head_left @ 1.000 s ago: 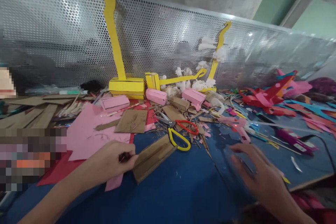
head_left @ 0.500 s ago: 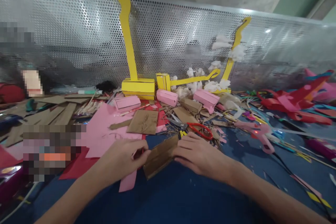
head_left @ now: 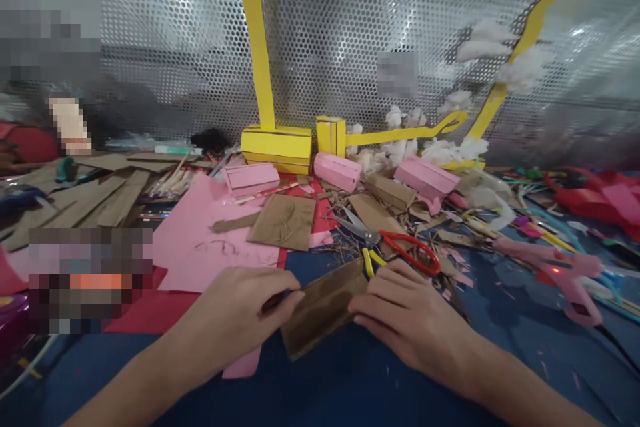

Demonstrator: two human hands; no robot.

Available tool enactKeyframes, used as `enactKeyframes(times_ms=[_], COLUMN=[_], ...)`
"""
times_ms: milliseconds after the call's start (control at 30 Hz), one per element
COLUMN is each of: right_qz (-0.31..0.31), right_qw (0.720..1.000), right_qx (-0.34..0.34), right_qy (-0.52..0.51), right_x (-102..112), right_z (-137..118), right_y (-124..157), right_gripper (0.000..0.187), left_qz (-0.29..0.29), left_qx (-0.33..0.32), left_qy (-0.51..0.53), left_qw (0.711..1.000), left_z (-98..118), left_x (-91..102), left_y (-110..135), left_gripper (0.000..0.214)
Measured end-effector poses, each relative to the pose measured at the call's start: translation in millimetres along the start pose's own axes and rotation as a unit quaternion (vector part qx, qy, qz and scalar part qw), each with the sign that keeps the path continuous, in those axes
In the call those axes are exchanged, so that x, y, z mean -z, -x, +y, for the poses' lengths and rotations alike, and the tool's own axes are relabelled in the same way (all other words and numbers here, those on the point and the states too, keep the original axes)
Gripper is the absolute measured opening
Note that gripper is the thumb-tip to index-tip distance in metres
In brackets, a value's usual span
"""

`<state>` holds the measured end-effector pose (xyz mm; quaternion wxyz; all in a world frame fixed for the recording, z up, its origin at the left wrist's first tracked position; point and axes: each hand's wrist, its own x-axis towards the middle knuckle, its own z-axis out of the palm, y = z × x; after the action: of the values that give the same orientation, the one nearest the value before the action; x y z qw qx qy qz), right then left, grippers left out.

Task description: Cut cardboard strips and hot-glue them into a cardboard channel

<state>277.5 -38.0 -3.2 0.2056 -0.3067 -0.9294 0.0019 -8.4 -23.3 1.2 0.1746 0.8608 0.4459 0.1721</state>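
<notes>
Between my hands is a folded piece of brown cardboard [head_left: 325, 310], tilted just above or on the blue table. Its left end is pinched in my left hand [head_left: 250, 310], thumb and fingers closed. My right hand [head_left: 405, 310] grips the right end, fingers bent over the edge. Scissors with red handles [head_left: 413, 252] lie just beyond my right hand, a small yellow piece [head_left: 369, 261] beside them. A flat cardboard square [head_left: 283, 221] rests on pink paper [head_left: 200, 247] past my left hand.
Small pink boxes [head_left: 251, 178] stand behind, near a yellow box with a tall strip [head_left: 277, 147]. A pink glue gun [head_left: 555, 270] with a lit red light lies to the right. Cardboard strips [head_left: 95, 203] are piled at left. A perforated metal panel [head_left: 320, 33] closes the back.
The view has tipped down and closer, so the things on the table look larger. Both hands keep hold of the folded cardboard, which has barely turned.
</notes>
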Motion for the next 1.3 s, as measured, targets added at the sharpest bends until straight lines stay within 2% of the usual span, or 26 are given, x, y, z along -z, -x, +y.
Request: enactKeyframes(times_ms=[533, 1300], right_qz=[0.028, 0.021], right_qw=[0.999, 0.999], right_qx=[-0.010, -0.011], right_qy=[-0.020, -0.035], right_x=[0.2, -0.8], right_z=[-3.9, -3.7], right_y=[-1.6, -1.6], right_gripper=[0.017, 0.016], left_qz=[-0.028, -0.007], left_qx=[0.011, 0.019], left_qy=[0.030, 0.009], left_qw=[0.999, 1.000], left_z=[8.7, 5.2], left_x=[4.6, -1.6], left_y=[-0.2, 1.0], left_gripper=[0.025, 0.030])
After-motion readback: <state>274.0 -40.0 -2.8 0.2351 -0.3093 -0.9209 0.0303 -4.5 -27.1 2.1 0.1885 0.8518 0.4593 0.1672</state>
